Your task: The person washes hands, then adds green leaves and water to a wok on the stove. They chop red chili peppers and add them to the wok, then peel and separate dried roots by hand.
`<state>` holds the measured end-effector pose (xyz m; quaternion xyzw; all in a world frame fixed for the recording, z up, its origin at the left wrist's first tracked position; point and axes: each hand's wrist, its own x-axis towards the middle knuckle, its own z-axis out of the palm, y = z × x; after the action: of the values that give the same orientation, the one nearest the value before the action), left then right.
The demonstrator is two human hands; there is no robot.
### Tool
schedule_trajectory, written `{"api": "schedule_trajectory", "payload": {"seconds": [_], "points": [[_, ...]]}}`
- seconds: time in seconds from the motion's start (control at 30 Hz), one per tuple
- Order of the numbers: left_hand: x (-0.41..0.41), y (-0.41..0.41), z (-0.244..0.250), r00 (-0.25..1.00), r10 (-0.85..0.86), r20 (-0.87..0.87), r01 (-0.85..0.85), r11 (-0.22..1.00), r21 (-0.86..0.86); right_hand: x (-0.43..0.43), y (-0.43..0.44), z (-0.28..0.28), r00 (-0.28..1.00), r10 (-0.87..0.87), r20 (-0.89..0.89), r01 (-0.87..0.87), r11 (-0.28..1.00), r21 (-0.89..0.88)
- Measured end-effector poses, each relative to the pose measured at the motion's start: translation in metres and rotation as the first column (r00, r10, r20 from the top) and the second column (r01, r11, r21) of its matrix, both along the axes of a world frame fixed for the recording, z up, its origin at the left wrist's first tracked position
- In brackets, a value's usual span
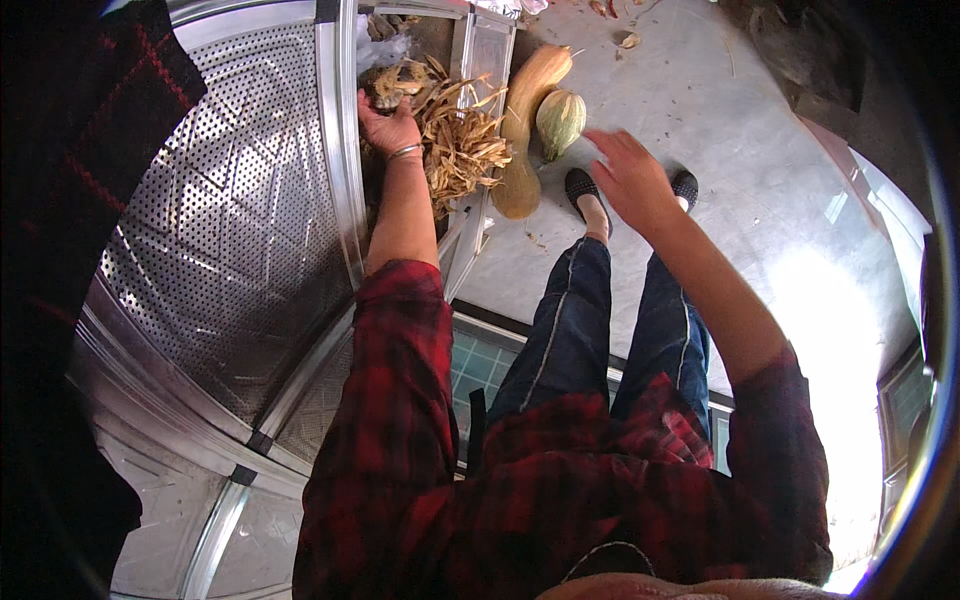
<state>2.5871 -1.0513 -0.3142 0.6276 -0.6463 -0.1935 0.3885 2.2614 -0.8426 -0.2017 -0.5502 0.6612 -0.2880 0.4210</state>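
Reaching into a metal-framed cabinet, my left hand point(391, 131) has its fingers and thumb around the near end of a brownish dried plant clump point(397, 81). What exactly the clump is, I cannot tell. Beside that wrist spreads a bundle of dry, straw-coloured husks or leaves point(463, 154), partly over the cabinet's edge. My right hand point(628, 178) is empty, fingers apart and slightly blurred, above the floor by my shoes. Left of its fingertips lies a small green-and-cream striped squash point(561, 121). A long tan squash point(523, 127) rests against the cabinet beside it.
A perforated metal panel point(240, 187) in an aluminium frame point(341, 142) fills the left side. Clear plastic point(379, 49) lies deep inside the cabinet. Dry scraps point(630, 40) dot the grey floor point(697, 97). My dark shoes point(581, 187) stand near the squashes.
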Motion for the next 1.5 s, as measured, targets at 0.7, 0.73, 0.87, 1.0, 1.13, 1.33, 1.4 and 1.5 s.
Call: {"api": "schedule_trajectory", "payload": {"seconds": [0.7,0.73,0.87,1.0,1.13,1.33,1.4,1.5], "points": [[0.003,0.020,0.007,0.929,0.001,-0.370,0.144,0.921,0.362,0.246,-0.243,-0.103,0.806,0.424,-0.413,-0.430,0.899,0.082],[0.003,0.019,0.010,0.919,-0.013,-0.394,0.185,0.897,0.402,0.245,-0.239,-0.101,0.812,0.407,-0.419,-0.415,0.907,0.079],[-0.023,0.016,0.005,0.800,0.046,-0.598,0.233,0.895,0.381,0.221,-0.245,-0.098,0.794,0.570,-0.209,-0.530,0.819,0.220],[0.036,-0.002,-0.048,0.837,0.117,-0.535,0.178,0.866,0.468,0.203,-0.235,-0.052,0.846,0.533,0.020,-0.520,0.815,0.255],[-0.007,0.009,-0.013,0.812,-0.262,0.521,0.143,0.956,0.258,0.095,-0.205,-0.015,0.907,0.375,0.192,-0.404,0.904,0.143],[-0.019,0.025,0.036,0.613,-0.174,0.771,-0.243,0.887,0.393,-0.025,-0.108,0.026,0.395,-0.306,0.866,0.017,0.945,0.326],[-0.050,0.041,0.066,0.588,-0.207,0.782,-0.247,0.875,0.417,-0.046,-0.081,0.045,0.087,-0.366,0.927,0.085,0.930,0.359],[-0.106,0.067,0.111,0.745,-0.343,0.572,0.164,0.926,0.341,-0.067,-0.053,0.071,-0.108,-0.270,0.957,0.144,0.948,0.284]]}}
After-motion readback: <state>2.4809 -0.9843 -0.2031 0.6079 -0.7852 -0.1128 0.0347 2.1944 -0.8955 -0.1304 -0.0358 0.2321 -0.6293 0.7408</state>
